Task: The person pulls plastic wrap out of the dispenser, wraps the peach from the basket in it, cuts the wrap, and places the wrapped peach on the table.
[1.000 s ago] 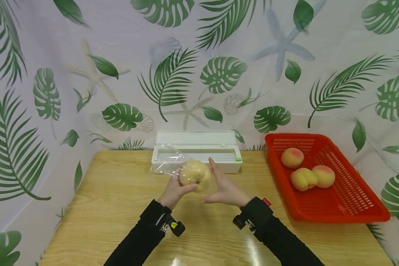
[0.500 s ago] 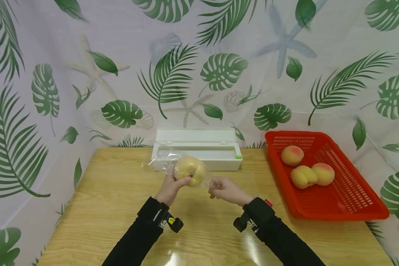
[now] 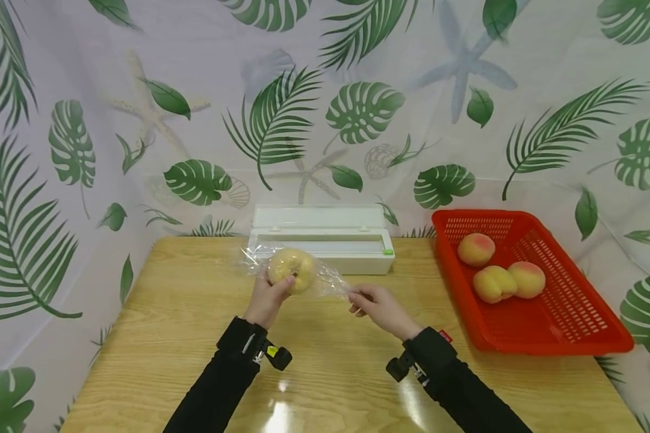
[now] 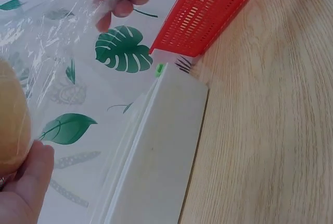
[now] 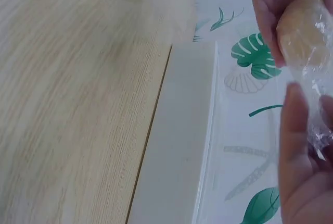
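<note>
- Leaf-printed sheeting [image 3: 303,36] hangs behind a wood-grain table [image 3: 157,337].
- Left hand [image 3: 265,302] grips a yellow peach [image 3: 288,262] wrapped in clear film [image 3: 331,280], raised over the table.
- Right hand [image 3: 380,308], apart from the left, pinches the film's gathered end, stretched out to the right of the peach.
- Just beyond the wrapped peach, a white box [image 3: 363,264] stands with its lid up.
- Farther right, a red basket [image 3: 552,347] holds three peaches [image 3: 528,279] close together.
</note>
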`<state>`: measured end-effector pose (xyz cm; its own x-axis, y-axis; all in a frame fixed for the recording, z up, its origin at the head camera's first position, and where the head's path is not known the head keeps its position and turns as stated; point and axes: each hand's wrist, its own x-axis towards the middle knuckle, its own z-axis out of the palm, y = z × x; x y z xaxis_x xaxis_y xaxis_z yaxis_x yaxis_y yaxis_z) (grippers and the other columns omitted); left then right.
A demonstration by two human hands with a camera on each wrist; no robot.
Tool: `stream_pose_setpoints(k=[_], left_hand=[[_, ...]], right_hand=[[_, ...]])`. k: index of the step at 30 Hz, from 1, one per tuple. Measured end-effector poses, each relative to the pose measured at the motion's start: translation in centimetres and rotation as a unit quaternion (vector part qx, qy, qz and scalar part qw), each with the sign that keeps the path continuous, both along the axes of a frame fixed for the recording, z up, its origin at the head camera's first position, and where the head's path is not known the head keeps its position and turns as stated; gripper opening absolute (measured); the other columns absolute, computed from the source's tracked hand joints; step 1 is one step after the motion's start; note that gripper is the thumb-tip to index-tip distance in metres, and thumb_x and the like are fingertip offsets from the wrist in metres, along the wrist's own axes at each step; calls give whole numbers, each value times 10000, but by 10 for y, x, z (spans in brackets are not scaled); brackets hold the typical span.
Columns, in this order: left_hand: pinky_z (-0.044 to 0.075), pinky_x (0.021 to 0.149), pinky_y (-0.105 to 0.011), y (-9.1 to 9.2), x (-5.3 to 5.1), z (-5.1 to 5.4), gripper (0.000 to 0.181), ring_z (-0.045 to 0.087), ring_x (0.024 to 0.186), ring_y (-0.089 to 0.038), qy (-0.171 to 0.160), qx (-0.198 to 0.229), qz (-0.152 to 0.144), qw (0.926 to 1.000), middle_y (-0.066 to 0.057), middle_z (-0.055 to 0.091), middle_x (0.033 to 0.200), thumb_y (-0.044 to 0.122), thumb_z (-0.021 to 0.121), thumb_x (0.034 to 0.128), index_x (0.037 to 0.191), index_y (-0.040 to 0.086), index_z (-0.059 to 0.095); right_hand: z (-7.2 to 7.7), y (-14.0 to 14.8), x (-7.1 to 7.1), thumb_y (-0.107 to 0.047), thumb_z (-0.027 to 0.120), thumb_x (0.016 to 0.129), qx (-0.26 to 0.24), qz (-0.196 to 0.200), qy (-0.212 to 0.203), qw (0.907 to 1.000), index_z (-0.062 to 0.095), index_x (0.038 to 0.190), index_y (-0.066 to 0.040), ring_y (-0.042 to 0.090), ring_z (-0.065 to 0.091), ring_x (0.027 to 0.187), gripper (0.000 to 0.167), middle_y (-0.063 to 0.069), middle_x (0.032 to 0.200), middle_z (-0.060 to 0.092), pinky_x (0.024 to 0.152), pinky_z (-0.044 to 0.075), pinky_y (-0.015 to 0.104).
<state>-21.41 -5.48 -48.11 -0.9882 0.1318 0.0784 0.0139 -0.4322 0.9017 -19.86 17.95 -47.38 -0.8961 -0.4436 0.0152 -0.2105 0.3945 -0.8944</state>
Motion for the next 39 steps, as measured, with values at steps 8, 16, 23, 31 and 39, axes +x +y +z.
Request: stream_pose_setpoints(k=[8,16,23,31,39], left_hand=[[450,757,-248,3,-4,-7,531,521,918,-136,-136,-261,347,9990,-102,453,1095,-58,541,798,1265,7,297],[431,778,-256,11,-7,-15,584,483,953,-171,221,-946,627,9933,-160,451,1128,-44,615,758,1257,-8,315],[424,779,-277,18,-6,-19,594,471,980,-216,274,-1296,808,9879,-177,457,1127,-12,650,735,1217,19,304],[431,784,-286,16,-3,-16,597,486,974,-203,-89,-916,985,9909,-142,458,1118,-4,629,756,1252,44,300],[460,726,-268,18,10,2,236,531,820,-139,-458,1541,-739,9842,-61,508,969,106,476,848,1081,72,456]], right_hand=[[28,-20,26,-42,555,855,-552,-1169,820,9882,617,986,81,252,602,770,190,156,842,626,690,485,244],[-92,1,-26,-187,557,874,-1135,-906,1934,9703,628,1028,-107,133,599,758,188,25,853,628,686,483,269],[-70,-18,-20,-98,588,846,-991,-1268,1772,9709,630,946,-51,164,603,672,118,53,760,633,593,488,259],[22,-31,22,-76,505,895,-1211,-1179,645,9835,525,990,47,268,573,817,157,156,924,567,709,478,354],[-6,-21,11,-146,541,882,-510,-482,2233,9722,117,1402,-26,304,218,1264,682,181,1414,191,976,232,487]])
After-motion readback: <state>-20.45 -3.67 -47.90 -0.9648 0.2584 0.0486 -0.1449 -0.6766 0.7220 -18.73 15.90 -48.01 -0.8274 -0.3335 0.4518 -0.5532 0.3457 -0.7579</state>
